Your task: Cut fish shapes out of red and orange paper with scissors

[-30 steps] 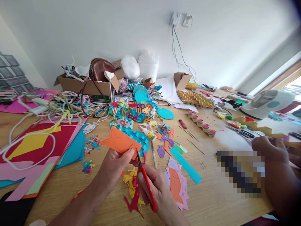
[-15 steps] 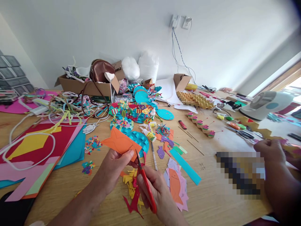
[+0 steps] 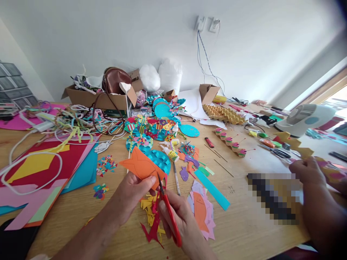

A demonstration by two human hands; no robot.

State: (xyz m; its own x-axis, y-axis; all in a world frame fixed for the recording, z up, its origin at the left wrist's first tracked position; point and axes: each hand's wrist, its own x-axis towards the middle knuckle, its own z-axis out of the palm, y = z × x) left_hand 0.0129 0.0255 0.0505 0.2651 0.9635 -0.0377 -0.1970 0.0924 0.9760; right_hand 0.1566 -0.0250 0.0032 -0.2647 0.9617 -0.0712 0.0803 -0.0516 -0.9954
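Note:
Between the thumb and fingers of my left hand (image 3: pixel 138 187) is a piece of orange paper (image 3: pixel 142 164) with a fish outline drawn on it. My right hand (image 3: pixel 177 213) is closed round red-handled scissors (image 3: pixel 172 216), whose dark blades meet the paper's right edge beside my left thumb. Beneath the hands lie yellow and red paper scraps (image 3: pixel 153 220). To the right, an orange paper fish (image 3: pixel 200 213) rests on a pile of lilac and pink cut paper (image 3: pixel 210 220). Small purple paper fish (image 3: pixel 184 174) lie farther back.
Coloured paper sheets (image 3: pixel 54 169) and a white cable (image 3: pixel 58 173) cover the left side. Glue bottles (image 3: pixel 170 153), a blue paper strip (image 3: pixel 211 189) and thin sticks (image 3: pixel 224 168) lie ahead. At right, another person's hand (image 3: pixel 309 171) works near a white fan (image 3: pixel 305 119).
The orange paper has shifted slightly to the right against the scissors. My hands stay nearly in place. The other person's hand at the right has moved a little up and left.

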